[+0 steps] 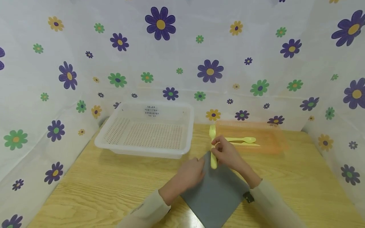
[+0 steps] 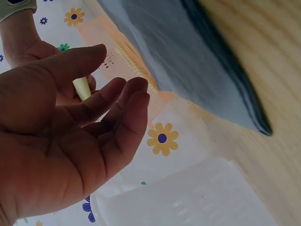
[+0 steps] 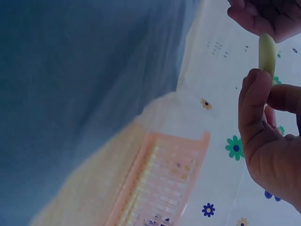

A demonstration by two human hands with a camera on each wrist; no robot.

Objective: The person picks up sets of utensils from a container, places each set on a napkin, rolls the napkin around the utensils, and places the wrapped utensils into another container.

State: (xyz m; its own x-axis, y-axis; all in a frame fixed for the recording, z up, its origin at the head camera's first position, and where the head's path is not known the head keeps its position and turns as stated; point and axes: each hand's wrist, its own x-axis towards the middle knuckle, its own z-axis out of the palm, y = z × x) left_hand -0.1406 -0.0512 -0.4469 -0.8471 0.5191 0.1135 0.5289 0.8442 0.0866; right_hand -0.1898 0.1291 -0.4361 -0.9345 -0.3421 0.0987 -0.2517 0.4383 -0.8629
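Note:
My right hand point(image 1: 228, 154) pinches a pale yellow plastic fork point(image 1: 213, 163) by its handle, between thumb and fingers. The fork's tines point away, towards the back wall, and its handle end overlaps the top corner of a folded grey-blue cloth point(image 1: 216, 196). In the left wrist view, my left hand point(image 2: 80, 127) has loosely bent fingers with nothing between them. It is beside the cloth's upper left edge, close to the fork handle point(image 3: 267, 54), whose rounded end shows in the right wrist view.
An orange plastic basket point(image 1: 273, 148) stands at the back right, holding a yellow spoon point(image 1: 248, 139) and a yellow knife point(image 1: 246, 144). At the back left is a white perforated basket point(image 1: 142, 151). A flower-patterned sheet point(image 1: 176, 53) surrounds the wooden table point(image 1: 137, 177).

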